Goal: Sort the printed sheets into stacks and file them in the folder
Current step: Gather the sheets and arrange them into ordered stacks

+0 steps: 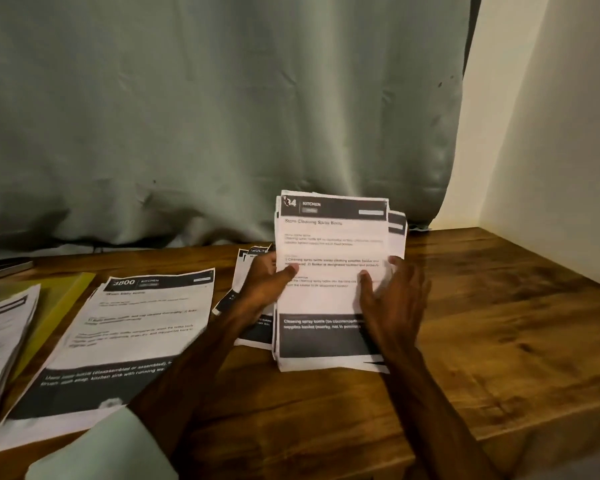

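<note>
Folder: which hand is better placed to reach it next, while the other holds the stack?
Left, probably. The folder lies at the far left, and the left hand holds the stack at its left edge, nearer to it. The right hand, on the right edge, would cross the left arm.

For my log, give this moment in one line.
sheet stack: held tilted; left hand: grips it; right hand: grips it; yellow folder: far left
</note>
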`<state>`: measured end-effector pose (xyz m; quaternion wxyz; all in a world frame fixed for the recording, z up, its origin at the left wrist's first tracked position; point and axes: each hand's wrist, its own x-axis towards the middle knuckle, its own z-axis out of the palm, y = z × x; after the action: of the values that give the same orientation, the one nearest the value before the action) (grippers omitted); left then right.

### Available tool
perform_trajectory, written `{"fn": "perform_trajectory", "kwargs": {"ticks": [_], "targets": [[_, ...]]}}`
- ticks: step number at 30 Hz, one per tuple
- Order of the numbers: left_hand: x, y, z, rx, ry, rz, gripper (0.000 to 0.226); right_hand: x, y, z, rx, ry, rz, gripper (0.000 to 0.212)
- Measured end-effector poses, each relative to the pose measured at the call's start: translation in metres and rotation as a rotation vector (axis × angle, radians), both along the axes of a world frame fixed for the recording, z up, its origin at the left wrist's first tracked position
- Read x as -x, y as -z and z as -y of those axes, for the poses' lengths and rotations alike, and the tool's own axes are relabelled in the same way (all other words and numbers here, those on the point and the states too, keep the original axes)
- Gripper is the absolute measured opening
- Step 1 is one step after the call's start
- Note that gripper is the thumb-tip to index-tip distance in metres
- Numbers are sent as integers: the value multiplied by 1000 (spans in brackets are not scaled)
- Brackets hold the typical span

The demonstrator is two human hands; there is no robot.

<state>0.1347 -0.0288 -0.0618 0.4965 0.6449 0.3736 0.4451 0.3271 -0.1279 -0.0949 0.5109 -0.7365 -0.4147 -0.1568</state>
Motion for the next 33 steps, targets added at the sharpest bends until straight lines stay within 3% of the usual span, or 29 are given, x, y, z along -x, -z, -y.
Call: {"fn": "perform_trajectory", "kwargs": {"ticks": [2,4,5,7,10,22,33], "targets": [[12,-7,-2,5,5,111,19,-7,2,-1,19,20,-118,78],[19,-11,-2,-8,-11,180,19,-6,5,-3,7,-124,-322,94],[22,-12,-2,-14,-13,202,20,-5,6,-5,-25,-224,-422,94],[25,-12,-3,-16,-3,225,19,0,5,-4,-77,-379,-527,73],[28,-8,-8,-16,10,212,18,5,1,-1,-142,-430,-516,44],[29,3,-15,-2,69,235,26,8,1,1,-240,-499,-510,18],[21,-3,-6,38,52,353,21,10,-5,0,-310,-455,-618,24]]}}
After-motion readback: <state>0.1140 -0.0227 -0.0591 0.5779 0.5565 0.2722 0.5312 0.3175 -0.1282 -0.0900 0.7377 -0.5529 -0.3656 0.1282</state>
